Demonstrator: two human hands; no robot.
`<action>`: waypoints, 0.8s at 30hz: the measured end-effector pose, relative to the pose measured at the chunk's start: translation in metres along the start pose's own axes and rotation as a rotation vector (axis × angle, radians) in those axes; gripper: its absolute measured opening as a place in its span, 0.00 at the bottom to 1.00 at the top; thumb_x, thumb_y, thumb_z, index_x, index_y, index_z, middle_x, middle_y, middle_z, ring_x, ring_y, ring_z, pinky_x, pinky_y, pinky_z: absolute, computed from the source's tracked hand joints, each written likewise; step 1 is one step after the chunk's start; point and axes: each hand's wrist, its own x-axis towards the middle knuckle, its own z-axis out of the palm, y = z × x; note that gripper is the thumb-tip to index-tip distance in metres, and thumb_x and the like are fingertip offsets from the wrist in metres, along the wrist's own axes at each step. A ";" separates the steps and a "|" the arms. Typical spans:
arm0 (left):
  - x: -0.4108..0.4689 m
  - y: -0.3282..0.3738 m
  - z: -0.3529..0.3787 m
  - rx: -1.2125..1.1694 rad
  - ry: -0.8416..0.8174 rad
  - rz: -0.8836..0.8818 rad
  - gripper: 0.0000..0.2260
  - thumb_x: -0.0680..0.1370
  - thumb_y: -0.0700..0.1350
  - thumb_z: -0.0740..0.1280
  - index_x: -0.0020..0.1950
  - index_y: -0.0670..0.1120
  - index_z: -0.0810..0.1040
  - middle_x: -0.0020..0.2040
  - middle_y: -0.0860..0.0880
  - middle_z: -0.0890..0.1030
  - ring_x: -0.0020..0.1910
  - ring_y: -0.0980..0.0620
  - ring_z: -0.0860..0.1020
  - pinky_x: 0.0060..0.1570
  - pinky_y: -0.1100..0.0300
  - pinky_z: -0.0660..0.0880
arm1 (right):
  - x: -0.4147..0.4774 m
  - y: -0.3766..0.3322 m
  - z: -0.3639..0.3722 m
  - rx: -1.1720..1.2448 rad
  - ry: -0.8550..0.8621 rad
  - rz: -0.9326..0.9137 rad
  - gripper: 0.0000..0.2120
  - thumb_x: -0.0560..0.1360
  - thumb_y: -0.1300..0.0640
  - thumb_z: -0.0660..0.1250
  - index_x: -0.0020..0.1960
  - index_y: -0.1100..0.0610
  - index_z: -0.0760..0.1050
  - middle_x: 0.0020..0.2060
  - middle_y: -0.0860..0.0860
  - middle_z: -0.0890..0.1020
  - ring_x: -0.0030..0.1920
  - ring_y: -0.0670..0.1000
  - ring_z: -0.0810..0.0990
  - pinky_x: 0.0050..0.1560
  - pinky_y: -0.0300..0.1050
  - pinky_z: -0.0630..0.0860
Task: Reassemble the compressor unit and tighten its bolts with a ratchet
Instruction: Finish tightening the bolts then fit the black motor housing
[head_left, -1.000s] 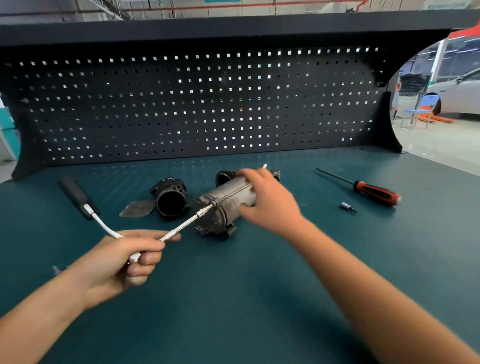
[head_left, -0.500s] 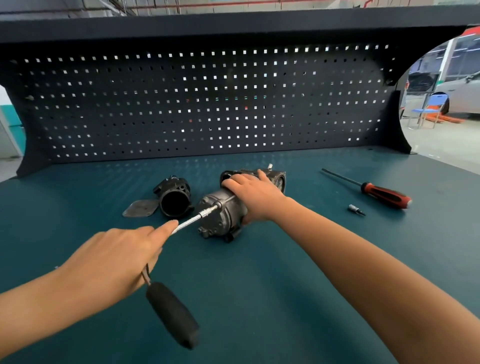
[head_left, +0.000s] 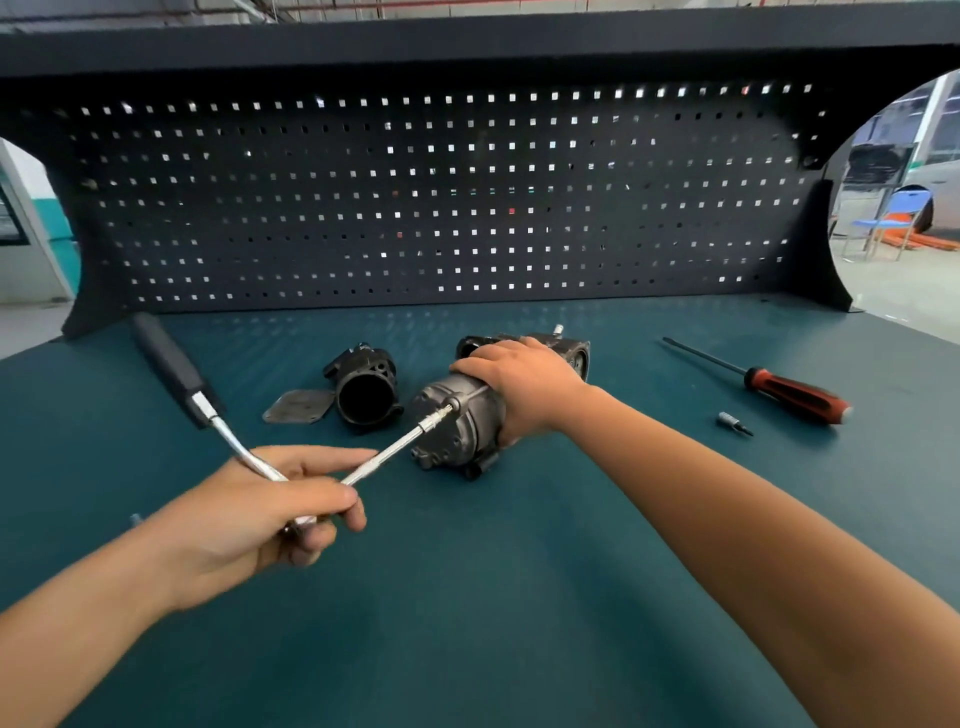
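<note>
Head view. The compressor unit (head_left: 460, 418) is seen lying on its side near the middle of the green bench top (head_left: 467, 597), with its end cover turned toward the camera. Tightening is judged to be under way. The ratchet (head_left: 179, 374) is fitted with a long extension bar (head_left: 387, 456), and the tip of that bar is seated on 1 fastener point at the upper edge of the end cover. How many bolts are already tight cannot be told.

Reassembly is judged incomplete, since 2 loose parts are left just beside the unit on its left: a black cylindrical housing (head_left: 366, 389) and a flat metal plate (head_left: 298, 406). A red-handled screwdriver (head_left: 795, 395) and a small bit socket (head_left: 732, 422) are laid well apart to the right, untouched.

The left hand (head_left: 244, 514) is held low in front of the unit. Its fingers are curled round the ratchet's head where the bar joins, the index finger is stretched along the bar, and the thumb is pressed over it. The black handle is angled away to the upper left.

The right hand (head_left: 519, 384) is laid palm down over the unit's body. Its fingers are kept together and curled over the far side, so the unit is steadied against the turning. The forearm is extended in from the lower right.
</note>
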 end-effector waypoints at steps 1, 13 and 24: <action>-0.002 0.002 0.000 0.182 0.029 0.076 0.20 0.66 0.32 0.69 0.53 0.52 0.82 0.32 0.46 0.81 0.21 0.55 0.68 0.22 0.64 0.68 | 0.001 0.000 -0.001 -0.011 0.001 -0.004 0.45 0.60 0.46 0.78 0.72 0.48 0.61 0.66 0.48 0.71 0.66 0.52 0.68 0.65 0.48 0.61; 0.008 -0.011 -0.008 0.145 0.039 0.139 0.16 0.73 0.30 0.64 0.53 0.47 0.81 0.32 0.46 0.80 0.21 0.57 0.68 0.22 0.65 0.67 | 0.005 -0.003 -0.004 0.054 -0.053 -0.006 0.43 0.58 0.51 0.80 0.68 0.51 0.64 0.62 0.51 0.72 0.62 0.54 0.71 0.60 0.49 0.68; -0.001 0.008 -0.007 0.351 -0.011 0.077 0.14 0.74 0.34 0.64 0.47 0.51 0.84 0.25 0.48 0.71 0.21 0.53 0.65 0.22 0.66 0.64 | 0.006 -0.002 -0.009 -0.073 -0.073 -0.039 0.39 0.58 0.47 0.78 0.64 0.50 0.64 0.57 0.49 0.77 0.60 0.52 0.73 0.61 0.49 0.63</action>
